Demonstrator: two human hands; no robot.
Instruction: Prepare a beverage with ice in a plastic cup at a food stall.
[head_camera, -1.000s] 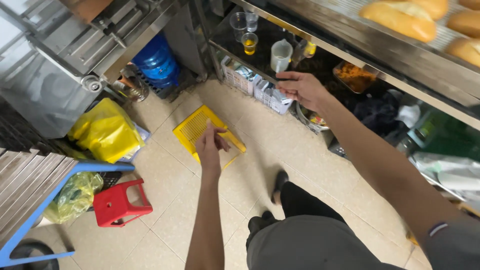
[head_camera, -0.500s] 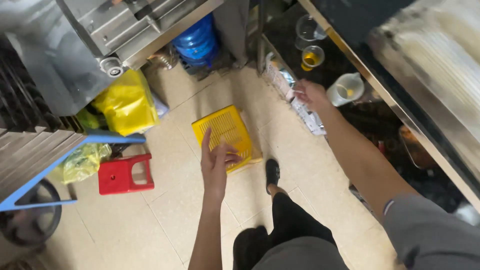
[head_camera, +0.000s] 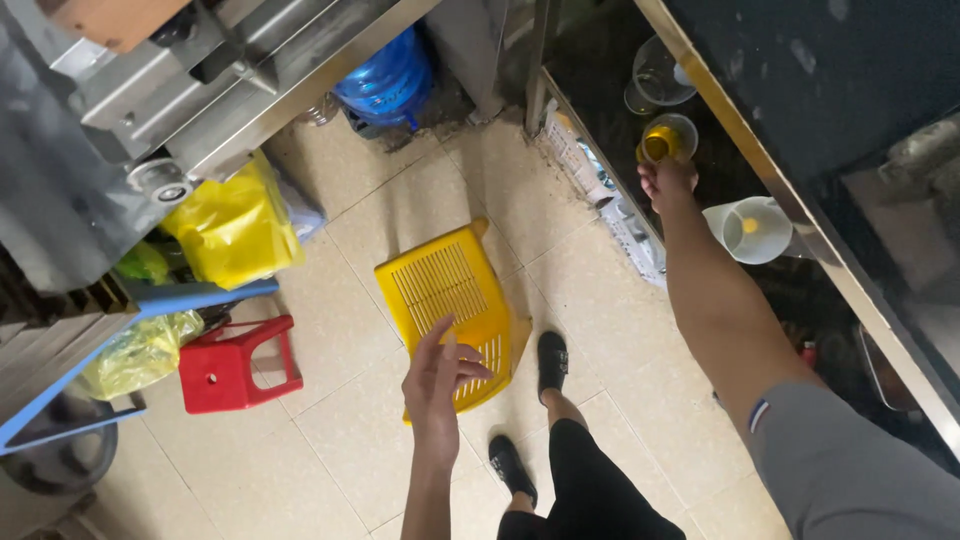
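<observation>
At the upper right, the right hand (head_camera: 668, 180) closes its fingers on a clear plastic cup of yellow drink (head_camera: 664, 138), while the left hand (head_camera: 442, 372) hangs open over a yellow plastic basket (head_camera: 450, 295).

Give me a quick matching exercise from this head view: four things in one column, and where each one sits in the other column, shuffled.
Things:
1. red stool
2. blue water jug
3. cup of yellow liquid
4. yellow basket

Places:
A. on the dark lower shelf, at the right hand
B. on the floor tiles, just beyond the left hand
C. under the steel counter at the top of the view
D. on the floor beside the blue frame, below the yellow bag

Pairs: 1-D, 2-C, 3-A, 4-B
</observation>
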